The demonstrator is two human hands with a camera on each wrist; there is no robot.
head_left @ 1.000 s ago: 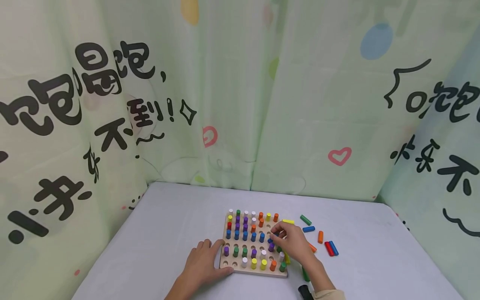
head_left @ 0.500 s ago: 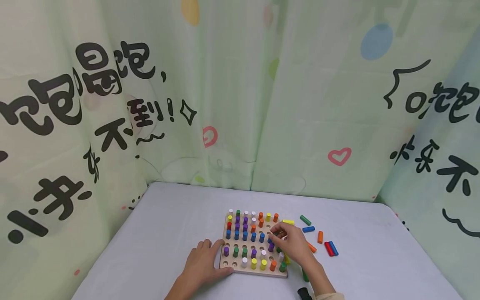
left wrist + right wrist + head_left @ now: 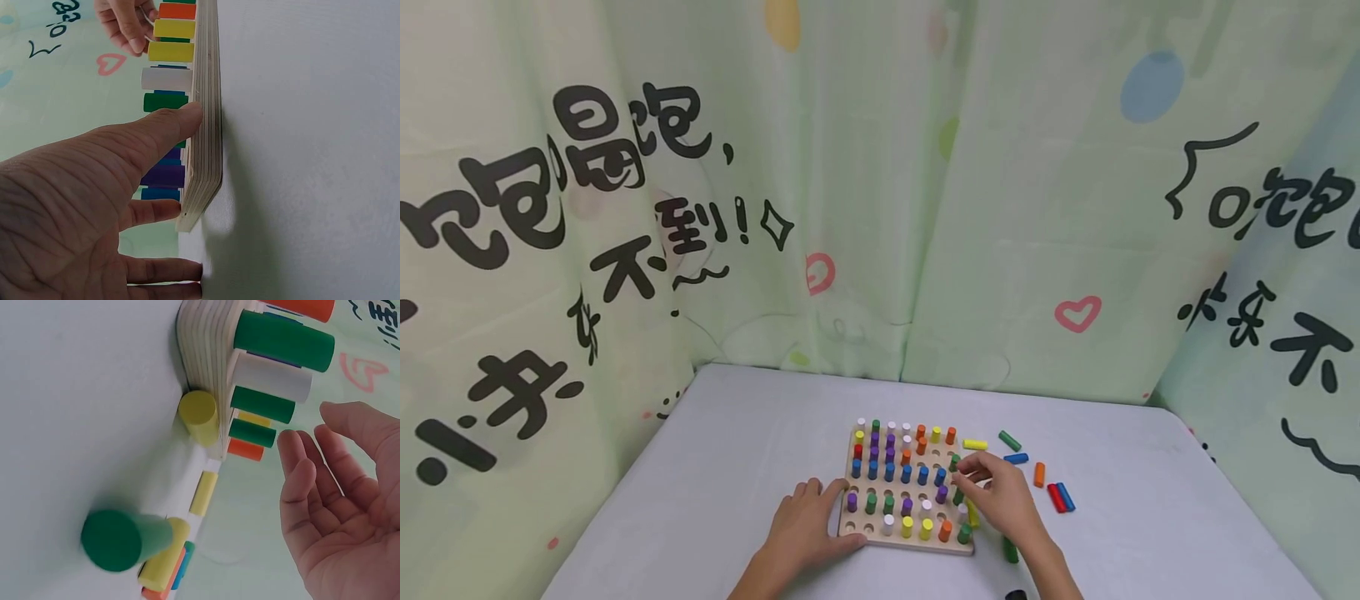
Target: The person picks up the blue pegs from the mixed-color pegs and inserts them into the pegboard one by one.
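Observation:
A wooden pegboard [image 3: 917,545] bears rows of coloured pegs, with several bare holes among them. My left hand [image 3: 805,527] steadies its near left corner: in the left wrist view the thumb [image 3: 181,122] presses the near edge and a straight finger touches the side. My right hand [image 3: 1002,496] hovers at the board's right side, fingers loosely bent and apart, holding nothing in the right wrist view. Just left of its fingertips, a blue peg [image 3: 940,477] stands upright at the right end of the blue row. Green pegs [image 3: 955,462] stand nearest those fingertips.
Loose pegs lie right of the board: yellow [image 3: 975,444], green [image 3: 1010,441], blue [image 3: 1016,458], orange [image 3: 1039,475], and red [image 3: 1057,498] beside another blue. A yellow peg [image 3: 199,417] lies against the board's right edge. Another green peg [image 3: 112,540] lies close to my right forearm.
My right hand has let go of the blue peg and moved right, away from it. The peg now stands in the board. My left hand has stayed in place.

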